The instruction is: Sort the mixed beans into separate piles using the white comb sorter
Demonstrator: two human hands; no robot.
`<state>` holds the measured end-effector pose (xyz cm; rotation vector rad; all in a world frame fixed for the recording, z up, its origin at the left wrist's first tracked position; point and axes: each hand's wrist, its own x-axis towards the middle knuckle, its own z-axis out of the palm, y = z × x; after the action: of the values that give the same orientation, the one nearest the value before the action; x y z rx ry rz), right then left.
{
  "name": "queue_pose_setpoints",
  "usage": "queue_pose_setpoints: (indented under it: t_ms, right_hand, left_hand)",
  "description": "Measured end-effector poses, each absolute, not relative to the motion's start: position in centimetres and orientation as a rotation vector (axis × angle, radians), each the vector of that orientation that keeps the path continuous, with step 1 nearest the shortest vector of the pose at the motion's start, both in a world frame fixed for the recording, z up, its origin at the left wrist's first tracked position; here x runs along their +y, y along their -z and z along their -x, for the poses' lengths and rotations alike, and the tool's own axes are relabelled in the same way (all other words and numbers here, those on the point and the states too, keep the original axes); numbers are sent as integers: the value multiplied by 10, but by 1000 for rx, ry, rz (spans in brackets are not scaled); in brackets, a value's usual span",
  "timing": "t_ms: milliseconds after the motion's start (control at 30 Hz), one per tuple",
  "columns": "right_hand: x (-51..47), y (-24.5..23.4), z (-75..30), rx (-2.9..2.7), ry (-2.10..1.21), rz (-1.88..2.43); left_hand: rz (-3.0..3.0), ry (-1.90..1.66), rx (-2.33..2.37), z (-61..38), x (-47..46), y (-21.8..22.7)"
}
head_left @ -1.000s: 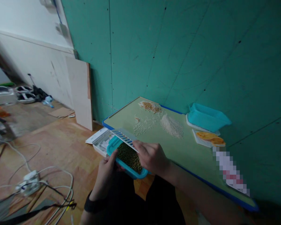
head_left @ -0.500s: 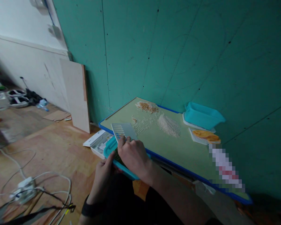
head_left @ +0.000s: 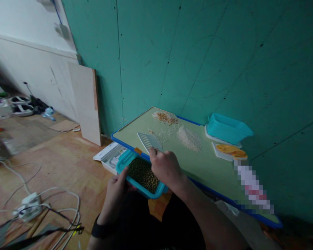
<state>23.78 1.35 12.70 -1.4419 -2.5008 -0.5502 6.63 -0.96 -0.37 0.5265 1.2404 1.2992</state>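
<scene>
My left hand (head_left: 115,191) is closed on the near left rim of a teal plastic container (head_left: 156,195), held below the table's front edge. Dark green beans (head_left: 137,169) fill its left part and tan beans (head_left: 150,181) its right part. In my right hand (head_left: 167,168) is a flat white scraper (head_left: 150,141) with slots along its far left side. It is over the front of the table (head_left: 206,170), tilted. Beyond it, thinly scattered white grains (head_left: 165,136), a heap of white grains (head_left: 189,139) and yellowish beans (head_left: 165,118) lie on the tabletop.
At the back right stands a teal bin (head_left: 228,128) on a white base. A folded orange cloth (head_left: 231,151) lies in front of it, beside a blurred-out packet (head_left: 253,187). An open white box (head_left: 111,158) sits left below the table. Cables and a power strip (head_left: 30,207) lie on the floor.
My right hand has moved right with the scraper, off the container's middle and over the table's edge. More of the beans in the container now shows. My left hand stays on the rim.
</scene>
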Motion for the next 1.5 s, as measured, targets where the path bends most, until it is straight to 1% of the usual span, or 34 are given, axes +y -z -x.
queue_pose_setpoints:
  t_ms: [200, 500, 700, 833, 1167, 1500]
  right_hand:
    - [19, -126, -239, -2499, 542, 1456]
    - [36, -128, -246, -2465, 473, 1585]
    - [49, -133, -236, -2444, 416, 1673]
    - [67, -132, -224, -2428, 382, 1658]
    - [117, -129, -205, -2341, 282, 1728]
    - [125, -134, -216, -2289, 259, 1903]
  left_hand:
    - [-504, -1309, 1226, -68, -11, 2]
    - [-498, -1287, 1266, -69, -10, -2]
    - [-573, -1258, 1238, -67, -10, 2]
    - [-556, -1244, 1237, -66, -10, 5]
    - [-565, -1260, 1317, -70, -16, -10]
    - [-584, -1253, 1347, -68, -17, -13]
